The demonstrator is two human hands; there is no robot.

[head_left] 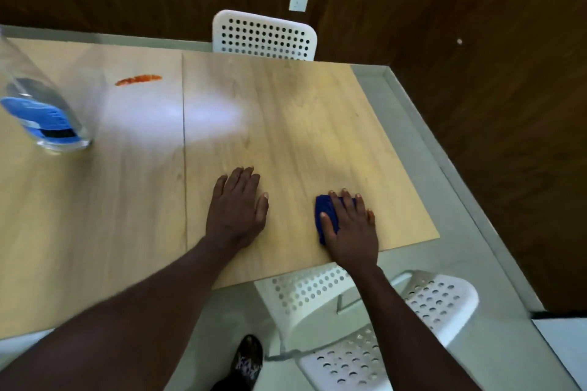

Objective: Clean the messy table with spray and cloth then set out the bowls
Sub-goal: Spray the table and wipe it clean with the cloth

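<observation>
Wiping the near right corner, with the smear not yet reached.

On my feed the nearest thing is a white chair standing clear of the table edge, which I judge leaves standing room. The right hand lies flat on the blue cloth, fingers spread and fairly straight, pressing it down rather than bunching it, which is a wiping hold. The left hand rests palm down just beside it, fingers extended and holding nothing, probably as a brace. Farther left stands the spray bottle, well outside the cloth's path. Beyond it an orange smear lies well apart from the cloth, so cleaning looks unfinished. I see no bowls. A second chair sits at the far edge.
</observation>
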